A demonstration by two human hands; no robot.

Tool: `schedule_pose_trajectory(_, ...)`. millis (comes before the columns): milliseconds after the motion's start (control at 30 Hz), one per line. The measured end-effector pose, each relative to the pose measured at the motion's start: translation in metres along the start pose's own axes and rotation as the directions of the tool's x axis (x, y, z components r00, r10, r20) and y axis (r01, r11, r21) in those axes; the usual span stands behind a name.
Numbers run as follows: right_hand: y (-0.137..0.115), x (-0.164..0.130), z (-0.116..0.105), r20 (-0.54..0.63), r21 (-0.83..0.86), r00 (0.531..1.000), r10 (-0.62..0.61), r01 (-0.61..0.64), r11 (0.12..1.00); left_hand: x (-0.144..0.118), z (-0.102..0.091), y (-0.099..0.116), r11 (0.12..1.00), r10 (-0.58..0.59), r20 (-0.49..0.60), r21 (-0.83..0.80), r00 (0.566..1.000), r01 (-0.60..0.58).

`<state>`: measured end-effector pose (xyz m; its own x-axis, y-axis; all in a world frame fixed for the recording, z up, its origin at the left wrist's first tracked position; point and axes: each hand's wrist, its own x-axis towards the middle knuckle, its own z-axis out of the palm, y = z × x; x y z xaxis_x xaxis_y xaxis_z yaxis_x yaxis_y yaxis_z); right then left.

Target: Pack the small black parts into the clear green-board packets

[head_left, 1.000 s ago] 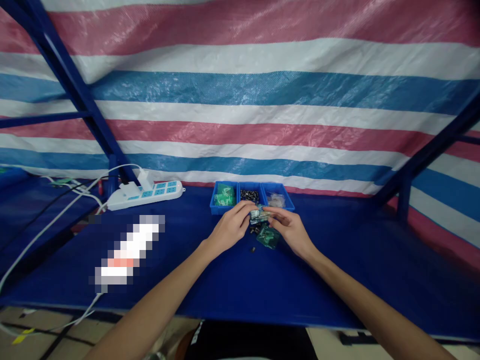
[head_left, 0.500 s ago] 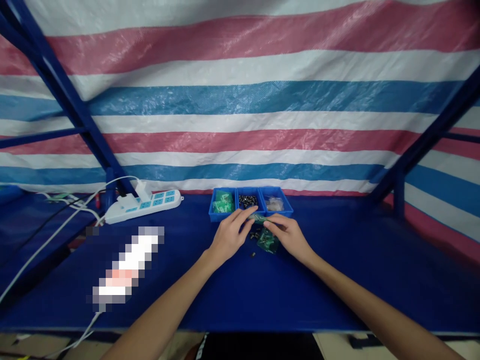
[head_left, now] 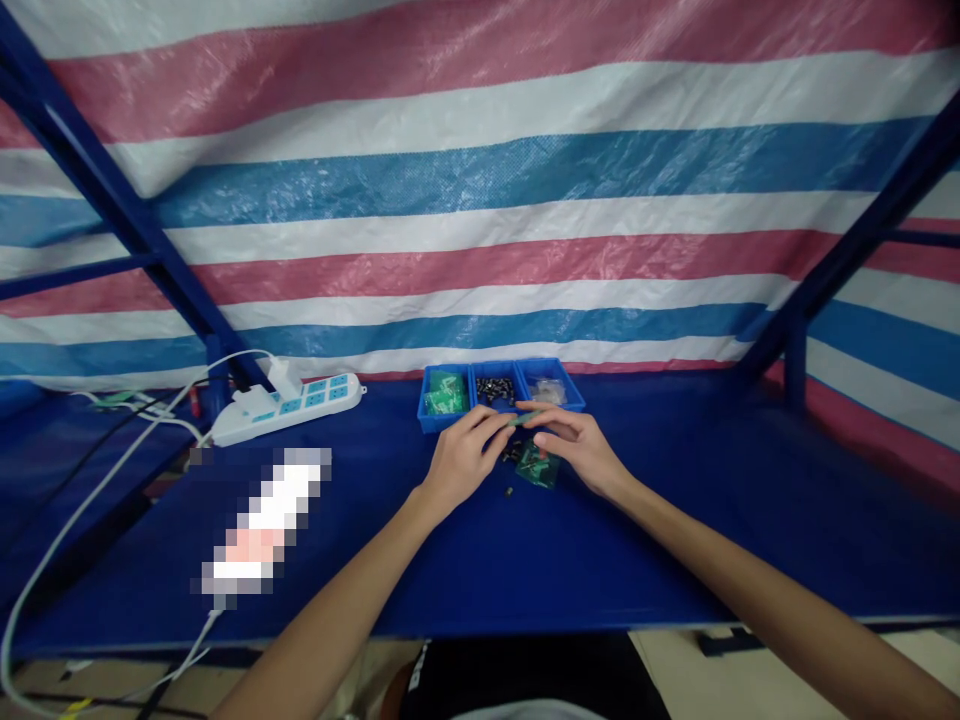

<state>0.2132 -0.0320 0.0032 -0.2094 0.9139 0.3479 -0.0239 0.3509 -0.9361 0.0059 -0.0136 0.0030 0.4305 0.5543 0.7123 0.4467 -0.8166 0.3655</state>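
My left hand (head_left: 466, 452) pinches a small green plastic bag (head_left: 523, 419) between thumb and fingers, just in front of the blue bins. From the other side my right hand (head_left: 583, 448) reaches over it, fingers stretched along the bag's far edge and thumb apart from them. Beneath the hands lies a second green bag (head_left: 538, 468), flat on the table, with small things in it. Several small dark parts (head_left: 513, 452) are heaped beside that bag. One loose part (head_left: 508, 491) sits nearer to me. My fingers partly hide the held bag.
Three joined blue bins hold green bags (head_left: 445, 393), small dark parts (head_left: 495, 389) and clear packets (head_left: 547, 390). A white power strip (head_left: 289, 408) with plugs and cables is on the left of the blue table (head_left: 480, 570). A blurred-out bright object (head_left: 266, 525) lies before it.
My right thumb has moved away from the held bag, and the right fingers have stretched out over it. The left hand keeps its pinch. The view has shifted slightly.
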Motion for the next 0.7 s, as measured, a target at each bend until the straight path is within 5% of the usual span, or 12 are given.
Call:
schedule_pose_trajectory(200, 0.0069, 0.0006, 0.0027, -0.007, 0.061, 0.999, 0.047, -0.047, 0.997, 0.0012, -0.0028, 0.0023, 0.998, -0.061, 0.048, 0.025, 0.997, 0.059)
schedule_pose_trajectory(400, 0.0061, 0.0010, 0.0006, 0.007, 0.105, 0.996, 0.085, -0.085, 0.991, 0.0000, -0.0055, 0.0077, 0.998, 0.042, 0.140, -0.059, 0.989, -0.034)
schedule_pose_trajectory(600, 0.0070, 0.0012, -0.0006, -0.001, 0.167, 0.989, 0.147, -0.145, 0.975, 0.0018, -0.0026, 0.0083, 0.995, 0.099, 0.016, -0.026, 0.995, -0.098)
schedule_pose_trajectory(700, 0.0089, 0.0001, 0.0010, 0.054, 0.212, 0.988, 0.144, -0.152, 0.965, 0.0039, -0.0019, 0.0090, 0.991, 0.130, 0.040, 0.002, 0.991, -0.130)
